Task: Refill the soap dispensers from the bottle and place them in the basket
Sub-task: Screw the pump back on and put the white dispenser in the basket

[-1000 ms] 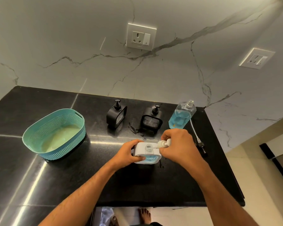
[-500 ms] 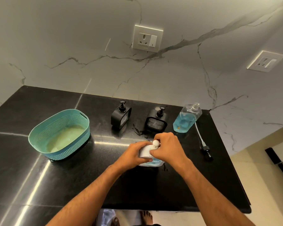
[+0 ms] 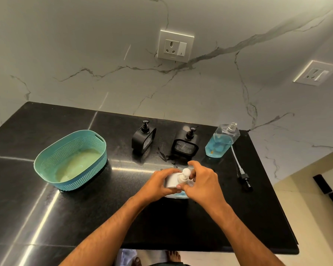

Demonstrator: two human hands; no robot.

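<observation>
Near the counter's [image 3: 46,217] front edge, bare room lay leftward; the left hand [image 3: 158,184] gripped the white dispenser [image 3: 171,181], the right hand [image 3: 204,181] pinched its pump [image 3: 185,172].

A white soap dispenser [image 3: 173,182] with blue liquid low inside stands near the counter's front, its pump seemingly seated on top (hands hide much). Two black dispensers [image 3: 143,139] [image 3: 185,144] stand upright behind. The clear bottle [image 3: 221,141], uncapped, part-filled blue, stands far right; a teal basket [image 3: 70,160] sits left.
</observation>
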